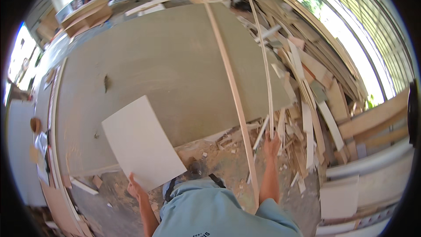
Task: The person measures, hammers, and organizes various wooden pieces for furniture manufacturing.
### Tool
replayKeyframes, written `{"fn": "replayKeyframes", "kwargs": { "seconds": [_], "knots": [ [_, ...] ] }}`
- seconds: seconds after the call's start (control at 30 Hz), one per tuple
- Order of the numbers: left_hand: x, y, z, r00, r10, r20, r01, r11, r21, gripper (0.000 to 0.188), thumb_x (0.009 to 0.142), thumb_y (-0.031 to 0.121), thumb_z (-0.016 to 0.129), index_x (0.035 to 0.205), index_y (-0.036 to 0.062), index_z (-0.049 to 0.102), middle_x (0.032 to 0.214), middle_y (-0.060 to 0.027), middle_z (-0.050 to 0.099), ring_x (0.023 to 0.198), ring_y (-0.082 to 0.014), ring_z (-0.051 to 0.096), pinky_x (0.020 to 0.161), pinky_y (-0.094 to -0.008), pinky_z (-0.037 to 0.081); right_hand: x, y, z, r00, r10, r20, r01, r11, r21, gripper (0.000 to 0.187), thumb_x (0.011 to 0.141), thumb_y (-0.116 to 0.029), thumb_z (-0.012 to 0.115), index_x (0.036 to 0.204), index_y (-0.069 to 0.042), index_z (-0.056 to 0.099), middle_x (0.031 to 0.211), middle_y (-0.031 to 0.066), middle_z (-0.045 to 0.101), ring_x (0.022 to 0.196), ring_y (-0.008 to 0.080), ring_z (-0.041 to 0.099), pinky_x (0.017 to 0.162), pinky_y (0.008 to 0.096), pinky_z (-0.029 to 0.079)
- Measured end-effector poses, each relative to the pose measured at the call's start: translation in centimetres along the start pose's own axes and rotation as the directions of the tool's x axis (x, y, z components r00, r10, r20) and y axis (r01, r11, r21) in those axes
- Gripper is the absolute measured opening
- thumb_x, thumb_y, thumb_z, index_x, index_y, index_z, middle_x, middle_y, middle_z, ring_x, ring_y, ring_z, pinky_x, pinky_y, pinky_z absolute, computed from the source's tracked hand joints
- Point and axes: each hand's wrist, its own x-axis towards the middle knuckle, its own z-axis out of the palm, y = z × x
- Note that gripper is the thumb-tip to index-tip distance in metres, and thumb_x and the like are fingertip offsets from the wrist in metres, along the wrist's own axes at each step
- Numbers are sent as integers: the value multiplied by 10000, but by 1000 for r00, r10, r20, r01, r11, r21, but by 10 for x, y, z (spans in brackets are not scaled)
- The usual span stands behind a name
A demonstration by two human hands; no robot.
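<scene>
My left hand (pixel 137 188) is closed on the lower edge of a white rectangular panel (pixel 142 142), which tilts over the near edge of a large greenish-brown sheet (pixel 149 57). In my right hand (pixel 272 142) are the near ends of thin, long wooden strips (pixel 265 61); they point away from me, and I cannot tell how many there are. Between my two hands a wider pale wooden batten (pixel 229 68) runs from the far side of the sheet to beside my shirt. Neither hand appears to touch that batten.
Offcuts and boards (pixel 307 74) are heaped along the right. Wood scraps (pixel 228 142) litter the floor near my feet. A white board piece (pixel 339 196) lies at lower right. Far left stands an open wooden box frame (pixel 87 15); long strips (pixel 55 123) edge the sheet's left side.
</scene>
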Motion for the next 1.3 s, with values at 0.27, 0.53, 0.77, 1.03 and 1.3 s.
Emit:
{"fn": "replayKeyframes", "kwargs": {
  "seconds": [0.27,0.53,0.77,1.03,1.3],
  "knots": [
    [5,14,14,995,-60,83,59,998,9,565,846,478,676,960,-75,691,909,-92,668,786,-217,636,676,-380,516,-28,80,-50,933,261,-249,-300,944,-135,430,837,-320,637,1086,30,659,929,248,685,913,419,649,824,467,481],
    [-18,35,55,981,-156,117,154,988,31,568,862,466,657,1069,-62,652,980,-88,655,816,-228,633,693,-393,510,47,153,-79,918,274,-288,-378,824,-422,457,826,-392,640,1061,-4,686,1031,231,687,1005,401,641,898,475,488],
    [-69,4,78,983,-174,55,177,983,-53,625,826,489,674,1133,-54,627,1015,-95,652,855,-228,633,727,-370,514,189,166,-51,951,295,-94,-305,844,-441,420,819,-282,579,1130,-9,650,1070,215,679,1068,387,622,939,487,474],
    [-134,-25,87,976,-177,-129,156,975,-158,613,828,453,665,1110,-91,629,988,-114,656,811,-247,645,687,-378,521,293,123,21,994,-68,-88,3,804,-595,374,865,-158,618,1198,-1,555,1219,177,568,1162,337,546,975,471,436],
    [-167,-36,74,958,-177,-227,131,971,-202,637,839,459,657,1125,-109,619,1009,-137,659,839,-258,655,711,-387,526,217,-34,128,883,-305,358,383,908,-170,741,930,-590,496,1378,-1,452,1482,247,373,1396,399,313,1168,459,230]
  ]
}}
